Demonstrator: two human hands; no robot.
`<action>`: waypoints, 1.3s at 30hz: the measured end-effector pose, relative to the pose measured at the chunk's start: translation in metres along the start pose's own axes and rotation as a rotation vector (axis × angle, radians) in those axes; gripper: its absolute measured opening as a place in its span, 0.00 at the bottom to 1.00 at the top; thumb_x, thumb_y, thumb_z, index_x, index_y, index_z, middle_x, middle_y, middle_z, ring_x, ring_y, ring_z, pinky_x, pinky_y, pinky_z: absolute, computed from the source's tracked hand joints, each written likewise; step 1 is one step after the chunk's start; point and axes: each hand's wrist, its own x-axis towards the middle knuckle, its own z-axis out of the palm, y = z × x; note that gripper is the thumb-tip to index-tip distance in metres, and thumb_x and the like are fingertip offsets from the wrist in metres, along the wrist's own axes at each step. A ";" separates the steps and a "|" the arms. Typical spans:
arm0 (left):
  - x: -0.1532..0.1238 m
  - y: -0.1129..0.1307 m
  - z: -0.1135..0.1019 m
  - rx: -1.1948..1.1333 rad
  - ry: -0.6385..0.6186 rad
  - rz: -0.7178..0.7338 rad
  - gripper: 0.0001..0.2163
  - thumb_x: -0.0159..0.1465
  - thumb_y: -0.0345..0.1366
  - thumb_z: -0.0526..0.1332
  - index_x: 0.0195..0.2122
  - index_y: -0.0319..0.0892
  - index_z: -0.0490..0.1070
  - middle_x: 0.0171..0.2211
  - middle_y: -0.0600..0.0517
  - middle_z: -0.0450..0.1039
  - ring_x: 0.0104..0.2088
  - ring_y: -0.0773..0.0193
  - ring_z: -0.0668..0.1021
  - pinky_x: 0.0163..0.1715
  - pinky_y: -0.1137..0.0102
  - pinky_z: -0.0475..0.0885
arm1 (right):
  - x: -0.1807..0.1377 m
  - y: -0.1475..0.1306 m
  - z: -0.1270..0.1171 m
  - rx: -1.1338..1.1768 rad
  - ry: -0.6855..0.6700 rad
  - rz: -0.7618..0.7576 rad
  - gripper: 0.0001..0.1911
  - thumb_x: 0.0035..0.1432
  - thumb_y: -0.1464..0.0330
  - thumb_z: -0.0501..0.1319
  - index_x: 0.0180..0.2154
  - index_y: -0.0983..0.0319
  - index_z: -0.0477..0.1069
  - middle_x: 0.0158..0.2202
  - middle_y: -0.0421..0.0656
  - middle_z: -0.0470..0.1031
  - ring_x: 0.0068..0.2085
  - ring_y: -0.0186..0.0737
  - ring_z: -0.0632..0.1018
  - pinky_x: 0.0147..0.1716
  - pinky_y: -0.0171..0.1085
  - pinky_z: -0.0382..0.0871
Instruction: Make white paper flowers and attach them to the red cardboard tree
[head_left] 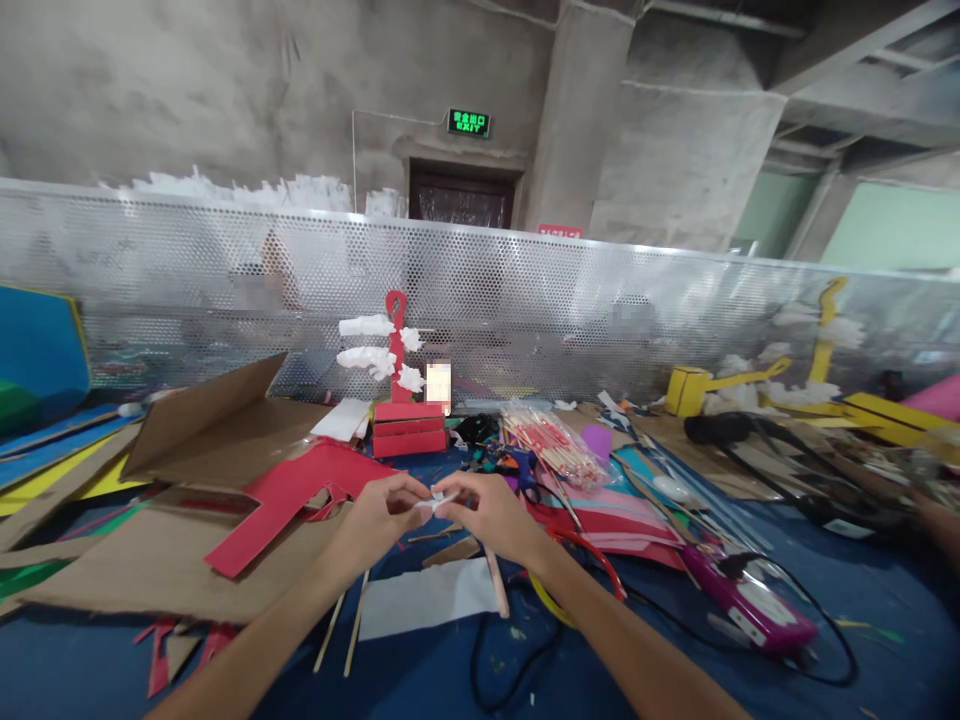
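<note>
My left hand (pixel 382 515) and my right hand (pixel 487 510) meet in front of me, thumbs and fingers pinched on a small white piece of paper (pixel 441 499). Its exact shape is partly covered by the fingertips. Below my hands a strip of white paper (pixel 427 598) lies flat on the blue table, with a pale pink stick (pixel 496 583) across its right end. Thin wooden sticks (pixel 355 625) lie at its left. Behind my hands stands a red cardboard piece (pixel 397 350) with white fluffy shapes, on a red block base (pixel 409 430).
Red card (pixel 300 495) rests on brown cardboard (pixel 150 565) at left. On the right are a bag of sticks (pixel 555 445), a purple device (pixel 750 600) with a black cable, and scissors with a red handle (pixel 600 560). A perforated metal screen (pixel 525 310) closes off the back.
</note>
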 end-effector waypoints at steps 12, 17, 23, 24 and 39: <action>0.002 -0.007 0.001 -0.011 0.006 0.013 0.13 0.58 0.43 0.62 0.37 0.39 0.70 0.30 0.49 0.75 0.32 0.62 0.77 0.27 0.73 0.71 | 0.000 0.000 0.003 -0.064 0.070 -0.117 0.05 0.58 0.67 0.61 0.32 0.60 0.76 0.31 0.39 0.77 0.32 0.33 0.74 0.32 0.30 0.61; 0.001 -0.004 0.002 0.001 0.010 -0.029 0.12 0.56 0.42 0.62 0.37 0.40 0.68 0.28 0.51 0.74 0.31 0.62 0.76 0.24 0.74 0.71 | 0.000 0.005 0.004 -0.198 0.021 -0.133 0.11 0.61 0.66 0.58 0.29 0.62 0.75 0.27 0.39 0.75 0.30 0.33 0.73 0.31 0.30 0.58; 0.000 -0.001 0.003 0.012 -0.013 -0.027 0.14 0.56 0.43 0.62 0.38 0.40 0.67 0.30 0.50 0.74 0.31 0.61 0.77 0.23 0.73 0.71 | 0.001 0.011 0.002 -0.171 -0.090 -0.036 0.22 0.65 0.63 0.50 0.25 0.63 0.75 0.19 0.39 0.72 0.24 0.32 0.72 0.26 0.30 0.57; 0.000 -0.002 0.002 0.014 -0.012 -0.020 0.13 0.57 0.43 0.62 0.38 0.40 0.67 0.30 0.50 0.74 0.31 0.61 0.77 0.23 0.73 0.71 | 0.001 0.010 0.002 -0.147 -0.077 -0.037 0.20 0.64 0.63 0.51 0.27 0.62 0.76 0.21 0.39 0.73 0.25 0.32 0.73 0.27 0.30 0.58; 0.003 -0.007 -0.004 0.042 0.020 0.029 0.12 0.59 0.41 0.61 0.39 0.40 0.67 0.29 0.50 0.77 0.32 0.61 0.77 0.34 0.70 0.69 | 0.001 0.005 0.000 -0.165 0.059 -0.022 0.17 0.63 0.62 0.53 0.25 0.63 0.68 0.20 0.37 0.71 0.22 0.30 0.68 0.25 0.30 0.54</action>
